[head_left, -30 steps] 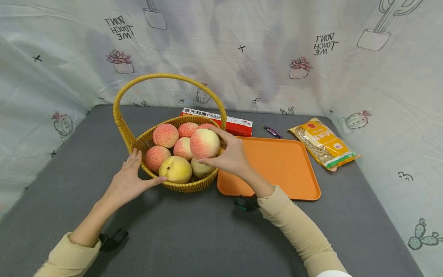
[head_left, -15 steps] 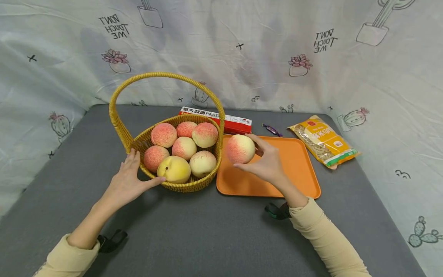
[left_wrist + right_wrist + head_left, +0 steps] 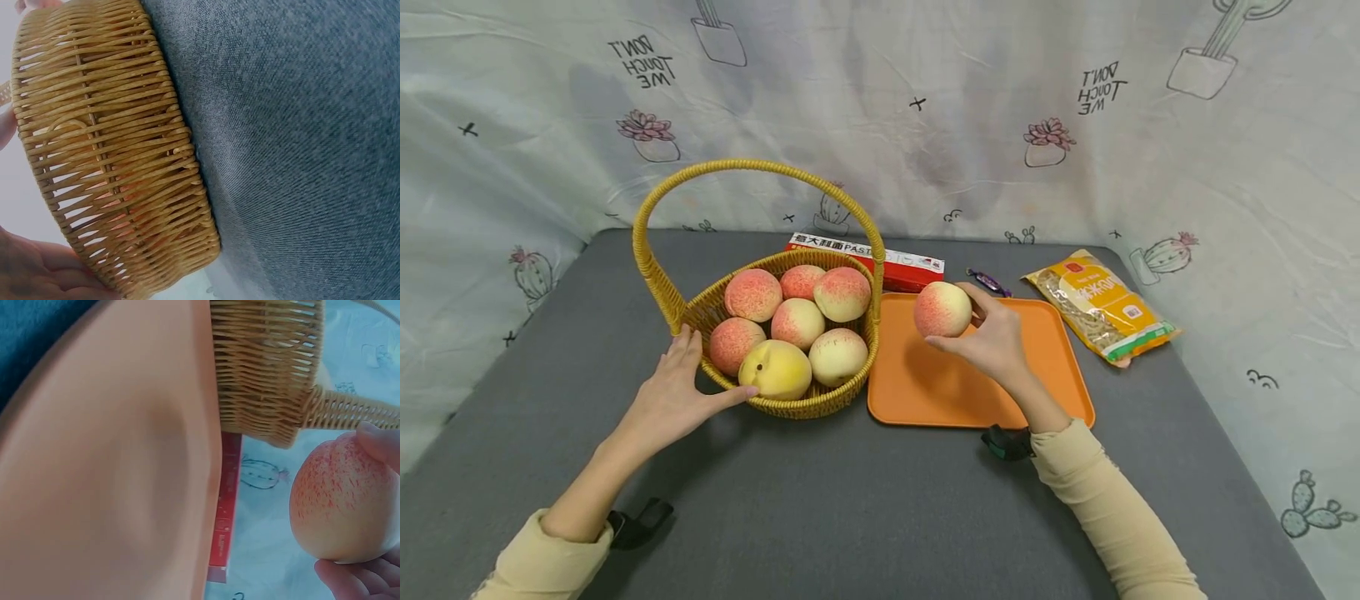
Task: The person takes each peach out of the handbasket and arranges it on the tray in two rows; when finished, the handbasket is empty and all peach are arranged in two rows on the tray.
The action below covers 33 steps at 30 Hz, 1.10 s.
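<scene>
On the grey fabric-covered counter [image 3: 850, 500], the left hand [image 3: 673, 396] rests with straight, spread fingers against the near left wall of the round woven yellow wicker basket [image 3: 790, 404], thumb along its base and fingertips at the rim; the left wrist view shows the same wicker wall [image 3: 112, 156] close up with the fingers touching its lower edge. To the right, the right hand [image 3: 992, 337] grips a round pink-and-cream peach [image 3: 942, 309], fingers curled over its top and thumb beneath, holding it above the far left part of the flat orange plastic tray [image 3: 925, 392]; in the right wrist view the peach [image 3: 340, 500] sits between fingertip and palm, clear of the tray surface [image 3: 106, 475]. The tray lies just beside the basket on its right. Inside the basket lie six more peaches [image 3: 797, 321], and a plain yellow one [image 3: 775, 369] at the near rim; the tall arched handle [image 3: 737, 167] rises over them. Farther back, a red-and-white pasta box [image 3: 910, 268] lies behind the basket and tray, a small purple-wrapped sweet [image 3: 988, 282] beside it, and a yellow packet of noodles [image 3: 1101, 307] lies to the tray's right. A pale cactus-printed cloth [image 3: 925, 108] hangs behind.
</scene>
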{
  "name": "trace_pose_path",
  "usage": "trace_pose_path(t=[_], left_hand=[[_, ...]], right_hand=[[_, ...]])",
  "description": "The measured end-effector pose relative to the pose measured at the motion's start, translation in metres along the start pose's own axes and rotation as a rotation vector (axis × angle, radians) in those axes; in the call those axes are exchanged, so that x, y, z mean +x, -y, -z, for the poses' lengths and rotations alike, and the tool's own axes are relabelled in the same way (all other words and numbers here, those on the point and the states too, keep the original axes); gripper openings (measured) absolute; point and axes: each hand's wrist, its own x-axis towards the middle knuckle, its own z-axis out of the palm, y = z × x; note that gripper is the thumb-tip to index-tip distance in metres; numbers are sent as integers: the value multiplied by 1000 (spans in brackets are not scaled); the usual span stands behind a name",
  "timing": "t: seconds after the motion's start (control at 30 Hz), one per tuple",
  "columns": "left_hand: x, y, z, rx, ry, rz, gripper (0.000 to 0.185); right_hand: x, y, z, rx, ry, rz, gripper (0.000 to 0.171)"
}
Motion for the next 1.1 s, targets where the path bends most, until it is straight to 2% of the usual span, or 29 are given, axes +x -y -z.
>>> trace_pose_path(t=[0.3,0.5,0.67,0.87,1.1], left_hand=[[-1,0,1,5,4,7,124],[-1,0,1,10,17,9,124],[-2,-1,1,11,13,6,124],[-1,0,1,9,10,9,125],[0,2,0,6,8,5,125]], right_hand=[[15,-8,-23,-50,48,-70,72],[24,-5,-39,-50,102,-135,71],[28,-5,-49,-98,128,-175,73],[31,-6,-53,-124,164,-267,76],[31,-10,-54,-155,264,-376,64]])
